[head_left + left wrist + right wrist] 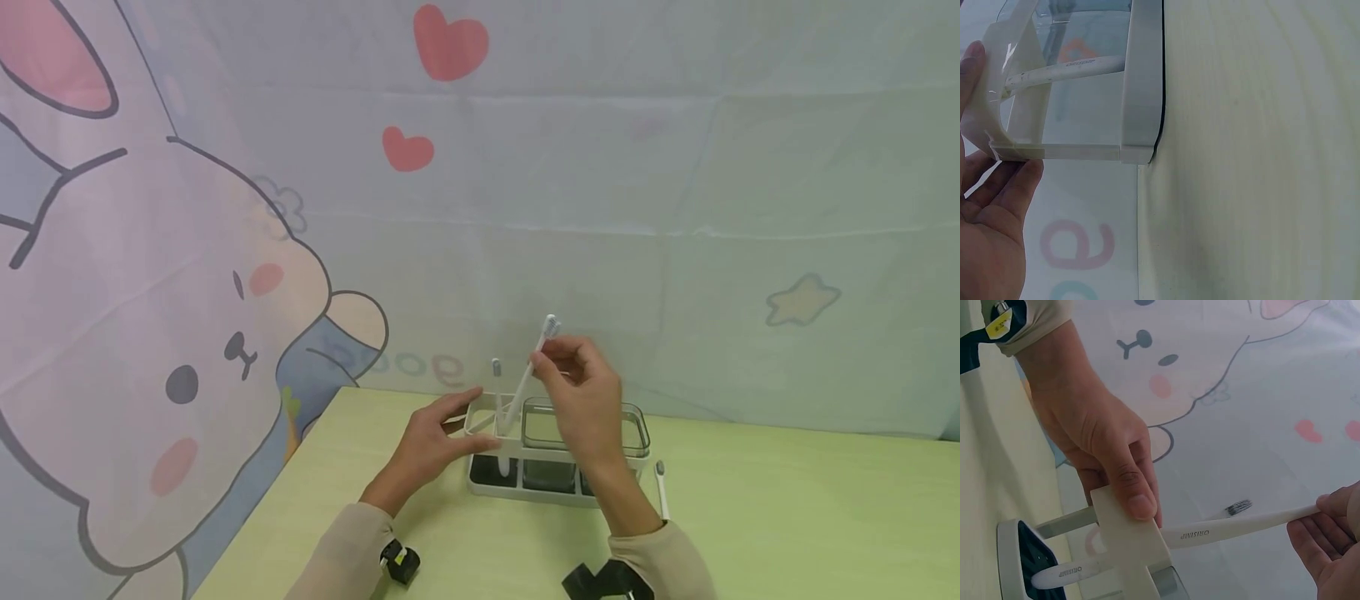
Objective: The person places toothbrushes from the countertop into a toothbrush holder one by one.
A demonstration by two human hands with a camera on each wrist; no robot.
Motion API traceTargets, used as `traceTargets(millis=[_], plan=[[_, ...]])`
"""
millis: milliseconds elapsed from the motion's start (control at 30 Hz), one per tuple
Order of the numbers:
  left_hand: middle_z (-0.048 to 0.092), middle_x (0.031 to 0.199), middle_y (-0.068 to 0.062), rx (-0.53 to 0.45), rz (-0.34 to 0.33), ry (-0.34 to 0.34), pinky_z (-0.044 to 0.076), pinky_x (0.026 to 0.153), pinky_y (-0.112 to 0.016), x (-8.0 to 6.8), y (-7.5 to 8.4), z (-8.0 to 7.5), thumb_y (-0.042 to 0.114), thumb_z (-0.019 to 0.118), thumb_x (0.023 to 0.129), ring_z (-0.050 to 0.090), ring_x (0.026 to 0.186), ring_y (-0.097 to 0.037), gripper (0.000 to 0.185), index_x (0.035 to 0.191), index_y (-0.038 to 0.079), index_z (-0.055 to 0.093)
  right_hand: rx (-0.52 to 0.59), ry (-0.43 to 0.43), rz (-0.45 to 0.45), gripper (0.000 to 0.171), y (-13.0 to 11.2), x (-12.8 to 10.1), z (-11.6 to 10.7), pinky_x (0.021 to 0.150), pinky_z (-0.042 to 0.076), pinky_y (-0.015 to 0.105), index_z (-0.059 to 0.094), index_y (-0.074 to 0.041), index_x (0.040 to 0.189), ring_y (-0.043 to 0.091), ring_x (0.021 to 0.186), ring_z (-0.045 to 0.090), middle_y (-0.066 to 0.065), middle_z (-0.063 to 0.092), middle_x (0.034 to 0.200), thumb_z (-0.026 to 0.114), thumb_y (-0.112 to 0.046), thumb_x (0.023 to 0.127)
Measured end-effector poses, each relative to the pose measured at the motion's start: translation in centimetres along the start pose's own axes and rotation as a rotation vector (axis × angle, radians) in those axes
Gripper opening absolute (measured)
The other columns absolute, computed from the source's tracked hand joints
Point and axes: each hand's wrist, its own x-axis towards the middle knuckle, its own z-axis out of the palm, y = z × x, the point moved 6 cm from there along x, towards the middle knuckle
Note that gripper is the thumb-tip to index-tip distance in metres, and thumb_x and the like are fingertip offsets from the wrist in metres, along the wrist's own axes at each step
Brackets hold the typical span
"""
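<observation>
On the pale green table [787, 517] stands a white toothbrush holder [525, 490] with a clear cup [636, 427] in it. My left hand [438, 437] grips the holder's left end, thumb on its top rim [1129, 537]. My right hand [581, 392] pinches a white toothbrush [534, 367] near its head. The brush is tilted, with its lower end down in the holder's left slot. The left wrist view shows its handle [1072, 67] through the holder wall [1141, 81]. A second toothbrush [497, 385] stands upright in the same slot.
A third toothbrush [662, 492] lies on the table just right of the holder. A cloth backdrop [187, 350] printed with a rabbit and hearts hangs behind the table and past its left edge.
</observation>
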Motion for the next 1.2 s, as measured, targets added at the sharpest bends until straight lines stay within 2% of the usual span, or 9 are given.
traceTargets(millis=[333,500,833,1000,1200], plan=[[0.055,0.154,-0.015,0.004,0.008,0.001,0.049,0.112,-0.054,0.0,0.0,0.0,0.024,0.091,0.087,0.057,0.138,-0.037,0.078,0.155,0.006,0.056,-0.030,-0.036,0.048,0.015,1.7,-0.2,0.9,0.086,0.063,0.025,0.069,0.005,0.112,0.031,0.097,0.073,0.017,0.072,0.106,0.075,0.001,0.099],[0.056,0.154,-0.015,0.009,0.016,0.005,0.049,0.113,-0.054,0.0,0.1,0.0,0.021,0.091,0.088,0.056,0.139,-0.036,0.077,0.154,0.006,0.056,-0.055,-0.060,0.090,0.015,2.6,-0.4,1.2,0.083,0.063,0.023,0.070,0.003,0.111,0.030,0.097,0.073,0.015,0.073,0.105,0.076,0.001,0.097],[0.056,0.153,-0.016,0.005,0.026,0.000,0.050,0.112,-0.054,0.2,0.0,0.1,0.021,0.090,0.089,0.056,0.139,-0.037,0.074,0.154,0.007,0.057,-0.115,-0.085,0.117,0.013,3.7,-0.7,1.5,0.082,0.060,0.024,0.071,0.002,0.108,0.025,0.093,0.072,0.012,0.074,0.103,0.076,0.000,0.097],[0.056,0.153,-0.015,0.002,0.016,0.001,0.050,0.112,-0.053,0.1,0.1,0.1,0.023,0.090,0.089,0.057,0.138,-0.037,0.075,0.154,0.009,0.057,-0.159,-0.104,0.115,0.012,4.1,-0.9,1.6,0.084,0.058,0.027,0.071,0.002,0.108,0.024,0.091,0.071,0.011,0.075,0.101,0.076,-0.001,0.097],[0.055,0.154,-0.013,-0.005,0.002,0.002,0.050,0.113,-0.052,0.1,0.1,0.2,0.022,0.092,0.087,0.058,0.137,-0.035,0.077,0.154,0.010,0.058,-0.179,-0.126,0.121,0.013,4.4,-1.0,1.7,0.087,0.060,0.034,0.071,0.002,0.109,0.026,0.093,0.072,0.012,0.074,0.103,0.076,-0.002,0.098]])
